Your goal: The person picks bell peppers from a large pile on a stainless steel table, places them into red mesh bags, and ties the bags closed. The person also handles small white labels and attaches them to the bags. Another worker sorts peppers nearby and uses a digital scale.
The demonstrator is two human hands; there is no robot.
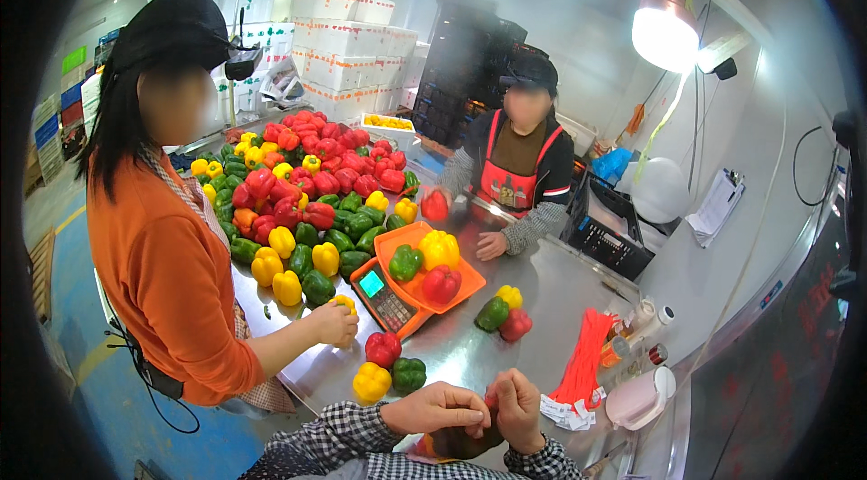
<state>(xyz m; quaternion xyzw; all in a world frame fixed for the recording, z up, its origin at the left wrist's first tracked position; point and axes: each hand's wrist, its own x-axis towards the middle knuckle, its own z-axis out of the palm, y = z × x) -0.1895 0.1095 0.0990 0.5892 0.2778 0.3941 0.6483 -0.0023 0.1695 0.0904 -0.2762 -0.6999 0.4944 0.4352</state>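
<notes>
At the bottom, my left hand [443, 409] and my right hand [516, 410] are close together, fingers pinched at the top of a red mesh bag [491, 401]. Below them hangs the bag's dark bulk with peppers [467, 443], partly hidden by my hands. Just beyond my left hand stand a red bell pepper [383, 349], a yellow one [372, 382] and a green one [409, 376]. Farther off, an orange digital scale [393, 311] carries a yellow, a green and a red pepper in its tray [471, 277]. Another such trio [504, 313] sits right of it.
A co-worker in orange [169, 263] stands at left, holding a yellow pepper. Across the steel table [548, 290], another co-worker [521, 155] holds a red pepper. A pepper pile [305, 189] covers the far left. Red mesh bags [586, 358], bottles [650, 324] and a pink jug [640, 399] lie right.
</notes>
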